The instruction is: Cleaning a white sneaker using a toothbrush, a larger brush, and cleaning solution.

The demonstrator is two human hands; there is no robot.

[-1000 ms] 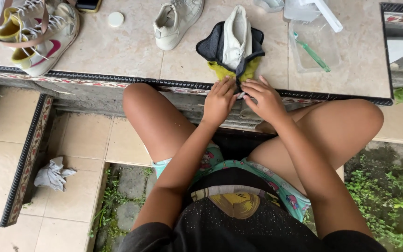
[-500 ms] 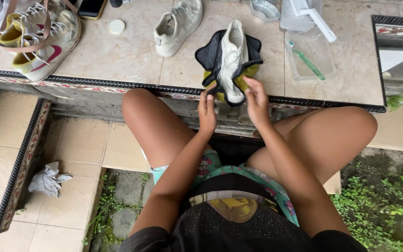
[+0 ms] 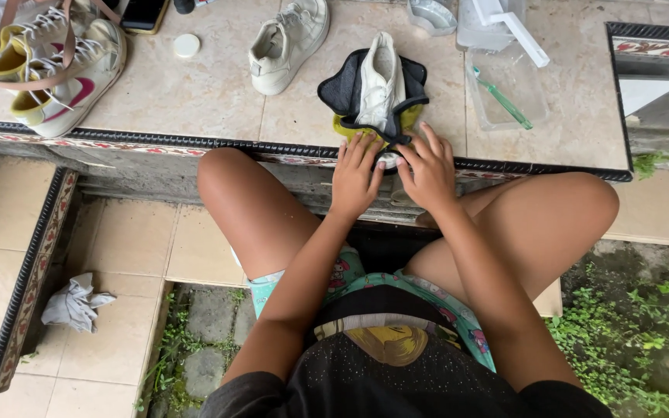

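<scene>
I sit facing the tiled worktop (image 3: 195, 93) with my knees spread either side of the white shoe (image 3: 381, 73), which lies on its side on a dark cloth (image 3: 340, 91) with a yellow cloth (image 3: 348, 128) under that, right at the near edge of the worktop, where my arms reach it without stretching; my left hand (image 3: 355, 172) lies flat with fingers spread and loosely extended on the near end of the cloths, just left of the shoe's near tip, pressing rather than gripping, which looks like a way to keep the bundle from sliding off the edge; my right hand (image 3: 427, 169) sits just right of that tip, fingers bent and partly curled over the cloth's hem, and I cannot tell whether they pinch anything; the cloths wrap up around the shoe, I judge so they cup it and catch what comes off it; left of the shoe, further back, stands its white partner (image 3: 288, 42), upright and apart, out of the way; far left of the shoe is a pair of white and yellow high-top sneakers (image 3: 56, 66), and between them and the partner a small round white lid (image 3: 186, 45); right of the shoe a clear tray (image 3: 536, 104) keeps a green toothbrush (image 3: 502, 97) within reach of my right hand; below, left of the shoe, a crumpled rag (image 3: 73, 303) lies on the floor tiles.
</scene>
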